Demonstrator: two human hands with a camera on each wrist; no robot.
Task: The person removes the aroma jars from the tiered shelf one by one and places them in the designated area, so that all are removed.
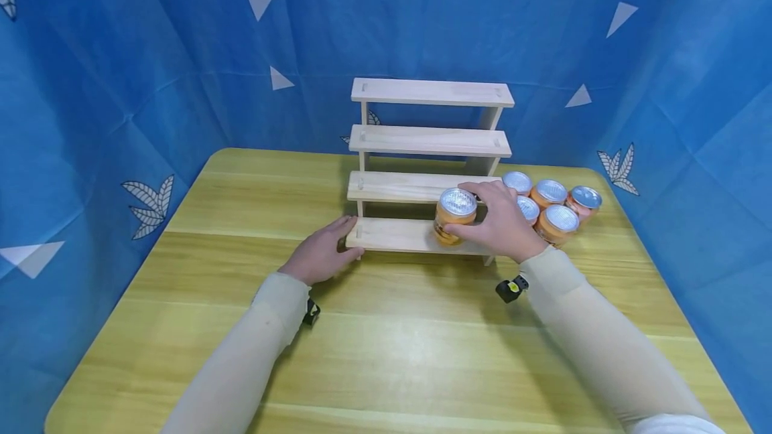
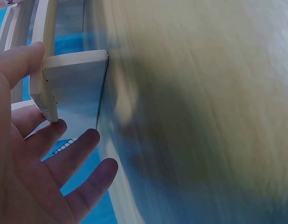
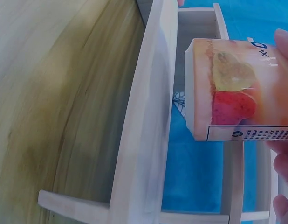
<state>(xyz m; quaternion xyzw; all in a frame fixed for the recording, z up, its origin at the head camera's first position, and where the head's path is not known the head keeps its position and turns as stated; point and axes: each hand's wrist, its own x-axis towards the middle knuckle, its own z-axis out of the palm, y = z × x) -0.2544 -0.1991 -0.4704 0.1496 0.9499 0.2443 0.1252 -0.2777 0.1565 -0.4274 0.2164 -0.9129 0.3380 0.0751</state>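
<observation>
A four-step wooden display shelf [image 1: 392, 236] stands on the table. My left hand [image 1: 322, 252] pinches the left end of its lowest board, with the thumb [image 2: 30, 60] on one edge and fingers against the other; two fingertips spread free. With thumb and fingers wrapped around its sides, my right hand [image 1: 503, 223] holds an orange can [image 1: 456, 216] with a silver, ridged lid, roughly upright over the right half of that lowest board. In the right wrist view the can [image 3: 242, 91] shows a fruit picture on its label, and a gap separates its base from the board.
Several similar cans [image 1: 559, 220] are grouped to the right of the shelf, partly hidden behind my right hand. Blue cloth [image 1: 422, 25] hangs behind and at both sides of the wooden table [image 1: 392, 353]. The upper boards [image 1: 431, 141] rise toward the back.
</observation>
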